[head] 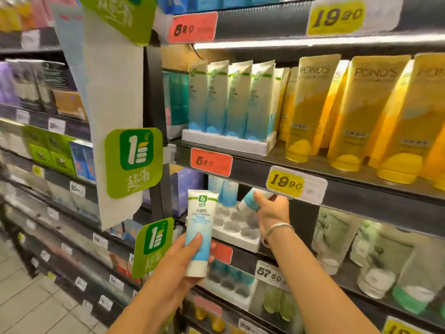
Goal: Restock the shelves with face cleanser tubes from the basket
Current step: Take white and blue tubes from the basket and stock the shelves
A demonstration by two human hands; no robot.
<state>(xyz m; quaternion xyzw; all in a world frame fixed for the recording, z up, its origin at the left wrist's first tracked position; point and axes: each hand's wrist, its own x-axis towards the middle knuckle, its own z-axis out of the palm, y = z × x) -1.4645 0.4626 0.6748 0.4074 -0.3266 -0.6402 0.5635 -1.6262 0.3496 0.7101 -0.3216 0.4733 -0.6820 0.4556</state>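
Low at about 6 o'clock, the left hand (179, 266) grips a white-and-blue cleanser tube (200, 233) upright, cap down, thumb pressed across its front. Up at 1 o'clock from it, well apart, the right hand (273, 210) pinches a second tube (250, 201) by its blue body, tilted with the cap pointing down-left over a white moulded tray (237, 231) on the middle shelf. A silver bangle (277, 231) circles that wrist. Two more blue tubes (222, 191) stand at the tray's back, at 11 o'clock from the right hand; the nearer sockets show bare. The shelf edge with a yellow price tag (286, 183) reading "19.90" hangs just above the right hand's fingers. A green hanging sign (134, 162) marked "1" sits at 10 o'clock from the held tube. On the shelf above, a full row of matching tubes (231, 100) stands beside yellow POND'S tubes (337, 109). Red tags (211, 161) read "6.80". The held tube reads "Face Cleanser", partly blurred.
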